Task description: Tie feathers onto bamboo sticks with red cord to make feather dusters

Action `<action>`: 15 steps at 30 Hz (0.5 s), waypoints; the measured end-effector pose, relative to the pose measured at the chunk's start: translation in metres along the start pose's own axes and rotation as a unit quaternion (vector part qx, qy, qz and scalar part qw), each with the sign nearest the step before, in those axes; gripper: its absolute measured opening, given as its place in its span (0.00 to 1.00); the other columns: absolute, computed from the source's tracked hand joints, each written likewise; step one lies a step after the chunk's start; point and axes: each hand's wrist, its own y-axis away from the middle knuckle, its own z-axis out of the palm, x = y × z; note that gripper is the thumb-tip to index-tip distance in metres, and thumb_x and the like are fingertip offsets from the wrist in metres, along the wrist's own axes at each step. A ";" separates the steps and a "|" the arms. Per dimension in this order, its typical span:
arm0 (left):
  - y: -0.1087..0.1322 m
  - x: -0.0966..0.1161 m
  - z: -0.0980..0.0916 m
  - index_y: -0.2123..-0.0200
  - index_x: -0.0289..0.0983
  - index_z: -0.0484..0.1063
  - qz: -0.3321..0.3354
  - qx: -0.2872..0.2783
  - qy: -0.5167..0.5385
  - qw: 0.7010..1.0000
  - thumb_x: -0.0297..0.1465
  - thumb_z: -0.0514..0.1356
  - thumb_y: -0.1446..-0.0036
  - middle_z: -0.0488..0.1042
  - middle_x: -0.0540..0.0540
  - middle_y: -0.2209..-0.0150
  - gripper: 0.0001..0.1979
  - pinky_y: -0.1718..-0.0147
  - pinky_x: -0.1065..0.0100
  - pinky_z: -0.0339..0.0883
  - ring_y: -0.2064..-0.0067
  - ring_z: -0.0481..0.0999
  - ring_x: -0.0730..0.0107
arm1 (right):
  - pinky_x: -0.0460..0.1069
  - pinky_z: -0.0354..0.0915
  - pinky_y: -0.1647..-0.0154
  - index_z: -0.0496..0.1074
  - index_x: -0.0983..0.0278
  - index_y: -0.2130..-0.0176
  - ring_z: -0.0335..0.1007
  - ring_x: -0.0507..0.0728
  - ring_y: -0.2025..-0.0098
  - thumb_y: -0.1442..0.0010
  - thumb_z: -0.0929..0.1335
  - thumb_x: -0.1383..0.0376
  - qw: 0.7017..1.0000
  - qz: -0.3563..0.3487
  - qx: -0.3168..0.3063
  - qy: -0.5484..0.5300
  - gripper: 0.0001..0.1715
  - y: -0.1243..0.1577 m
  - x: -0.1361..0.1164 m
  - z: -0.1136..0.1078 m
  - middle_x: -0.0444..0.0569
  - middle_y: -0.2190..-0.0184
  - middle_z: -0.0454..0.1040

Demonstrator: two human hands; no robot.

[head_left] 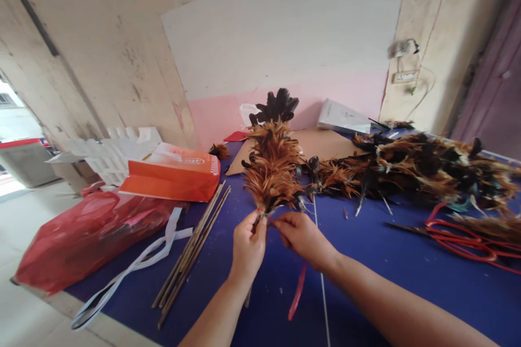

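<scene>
Over table (407, 252), left hand (249, 241) closed around feathers (273, 165)

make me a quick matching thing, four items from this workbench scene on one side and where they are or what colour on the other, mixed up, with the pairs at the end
1. feather bundle
2. pink-red strip
3. thin sticks
4. printed bag

A. loose end showing below the right hand
B. orange and white
C. gripped at its base by the left hand
D. lying side by side, left of the left hand

Pairs: 1-C, 2-A, 3-D, 4-B
</scene>
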 end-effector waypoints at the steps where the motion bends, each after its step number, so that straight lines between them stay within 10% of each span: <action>1: 0.000 0.000 -0.001 0.76 0.37 0.72 0.003 0.001 -0.003 1.000 0.34 0.60 0.53 0.59 0.54 0.86 0.06 0.82 0.74 0.48 0.82 0.56 0.74 | 0.42 0.44 0.86 0.69 0.66 0.76 0.47 0.45 0.87 0.46 0.62 0.62 1.000 -0.008 -0.012 0.022 0.13 0.001 -0.001 -0.001 0.38 0.89 0.58; 9: 0.005 -0.009 0.006 0.75 0.36 0.73 0.050 -0.012 0.006 0.999 0.31 0.58 0.52 0.70 0.50 0.77 0.05 0.71 0.72 0.58 0.72 0.66 0.68 | 0.45 0.50 0.77 0.67 0.65 0.78 0.58 0.49 0.79 0.43 0.60 0.66 0.931 -0.217 0.040 0.290 0.15 0.014 -0.015 0.001 0.45 0.81 0.68; 15: 0.017 -0.005 0.014 0.81 0.38 0.69 0.065 -0.008 0.028 0.997 0.27 0.59 0.55 0.66 0.51 0.79 0.06 0.72 0.71 0.58 0.74 0.63 0.71 | 0.48 0.49 0.76 0.70 0.67 0.70 0.67 0.56 0.76 0.42 0.58 0.68 0.837 -0.216 0.041 0.501 0.13 0.033 -0.036 0.012 0.54 0.76 0.74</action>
